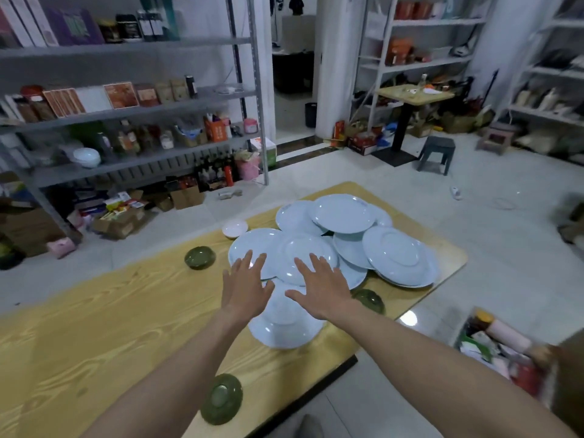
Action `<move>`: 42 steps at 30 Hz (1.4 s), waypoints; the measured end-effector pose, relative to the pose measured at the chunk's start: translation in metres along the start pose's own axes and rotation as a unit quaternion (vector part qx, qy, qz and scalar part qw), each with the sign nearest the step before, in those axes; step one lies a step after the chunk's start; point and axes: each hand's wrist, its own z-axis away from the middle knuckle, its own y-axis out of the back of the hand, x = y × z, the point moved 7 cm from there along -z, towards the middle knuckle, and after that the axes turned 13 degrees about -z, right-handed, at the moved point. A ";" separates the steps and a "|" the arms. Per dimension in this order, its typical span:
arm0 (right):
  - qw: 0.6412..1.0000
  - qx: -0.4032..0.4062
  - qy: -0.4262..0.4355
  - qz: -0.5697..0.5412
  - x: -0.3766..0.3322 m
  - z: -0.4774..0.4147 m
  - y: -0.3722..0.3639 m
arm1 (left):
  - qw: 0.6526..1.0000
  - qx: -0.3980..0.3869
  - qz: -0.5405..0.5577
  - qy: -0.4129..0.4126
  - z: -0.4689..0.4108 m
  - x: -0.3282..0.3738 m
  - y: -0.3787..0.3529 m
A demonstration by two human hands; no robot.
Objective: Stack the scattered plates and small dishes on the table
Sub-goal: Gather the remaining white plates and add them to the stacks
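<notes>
On the table, plates overlap beneath and beyond the left hand and right hand. One dish lies left of them, another dish right, a third dish nearer.

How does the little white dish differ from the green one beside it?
The white dish is pale; the green dish is dark. The white dish sits at the table edge by the plates; the green dish stands alone on bare wood. Both are small and round.

On my feed I see 2 forearms, bare along whole visible length. Left hand bare. Right hand bare too.
</notes>
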 end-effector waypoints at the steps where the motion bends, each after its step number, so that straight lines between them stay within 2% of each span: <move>1: 1.000 0.002 -0.004 -0.006 0.011 -0.011 0.005 | 1.000 0.002 0.008 -0.003 -0.014 0.009 -0.004; 9: 0.997 -0.007 -0.046 -0.064 0.080 -0.084 0.035 | 0.997 -0.040 0.070 0.021 -0.098 0.051 -0.040; 14: 0.982 -0.041 -0.088 -0.165 0.111 -0.114 0.024 | 0.991 -0.068 0.094 0.065 -0.119 0.057 -0.059; 20: 0.914 -0.017 -0.187 -0.359 0.141 -0.142 0.003 | 0.974 -0.099 0.131 0.153 -0.140 0.051 -0.090; 25: 0.854 -0.009 -0.275 -0.441 0.157 -0.156 -0.014 | 0.956 -0.125 0.168 0.206 -0.158 0.041 -0.119; 37: 0.799 0.045 -0.388 -0.457 0.163 -0.173 -0.033 | 0.916 -0.139 0.263 0.269 -0.185 0.027 -0.150; 42: 0.795 0.053 -0.415 -0.440 0.165 -0.178 -0.032 | 0.898 -0.133 0.288 0.305 -0.190 0.015 -0.153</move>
